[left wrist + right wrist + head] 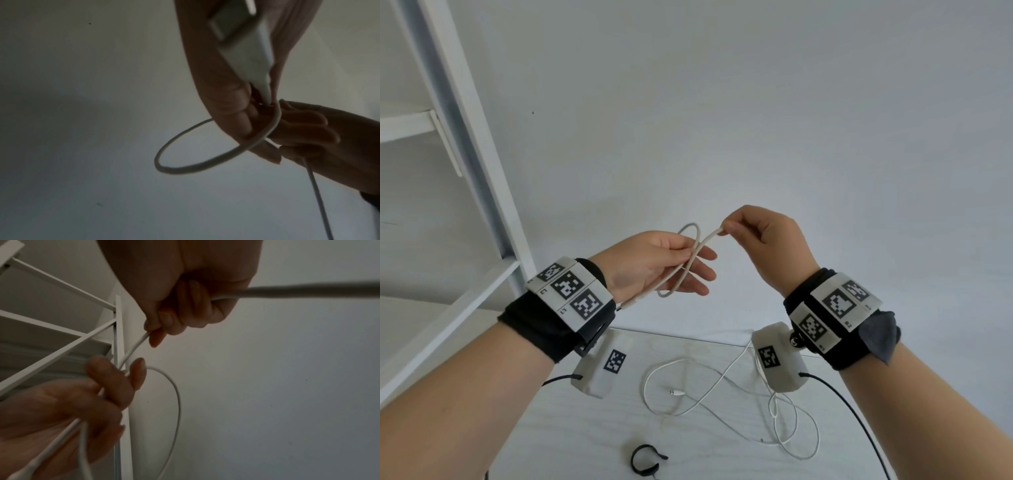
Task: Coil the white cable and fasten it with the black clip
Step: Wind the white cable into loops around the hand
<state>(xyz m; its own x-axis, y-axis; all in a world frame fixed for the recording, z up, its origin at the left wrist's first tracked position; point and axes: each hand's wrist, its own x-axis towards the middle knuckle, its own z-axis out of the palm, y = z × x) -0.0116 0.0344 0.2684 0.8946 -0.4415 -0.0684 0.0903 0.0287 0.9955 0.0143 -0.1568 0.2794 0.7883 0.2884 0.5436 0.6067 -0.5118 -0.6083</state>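
Both hands' fingers pinch the white cable (702, 245), slanting up-right from left hand (654, 263) to right hand (763, 240).

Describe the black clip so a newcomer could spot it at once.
Start at the white table below both raised hands. Near its front edge, left of the loose white cable loops, lies the black clip. It is an open C-shaped ring, the only small black item lying there, untouched by either hand.
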